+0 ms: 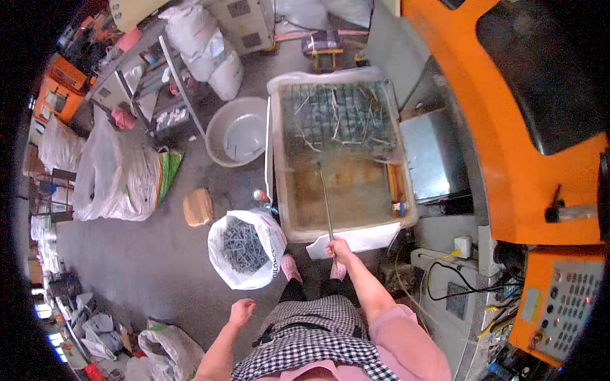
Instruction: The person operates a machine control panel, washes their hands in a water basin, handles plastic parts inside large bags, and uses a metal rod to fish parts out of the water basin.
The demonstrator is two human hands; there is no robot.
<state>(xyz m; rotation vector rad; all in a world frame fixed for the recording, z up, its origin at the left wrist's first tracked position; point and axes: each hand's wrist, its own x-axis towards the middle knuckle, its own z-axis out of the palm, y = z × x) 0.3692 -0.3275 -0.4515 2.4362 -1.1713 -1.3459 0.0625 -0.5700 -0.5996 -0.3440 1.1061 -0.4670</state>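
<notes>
My right hand (340, 250) is closed around a long thin metal rod (326, 198). The rod reaches over the near rim of a large pale tub (284, 190), and its far end is in the murky, brownish water. Dark grid-like pieces with pale strips (335, 111) lie in the far half of the tub. My left hand (243, 312) hangs low beside my checked apron, its fingers curled in and nothing visible in them. Ahead of it stands an open white sack (274, 244) full of small grey plastic parts (244, 246).
A round grey basin (216, 136) with a few pieces inside stands left of the tub. A brown block-shaped stool or box (199, 207) sits on the floor. Large bags (121, 181) lie farther left. An orange machine (445, 51) and cables (454, 295) border the right side.
</notes>
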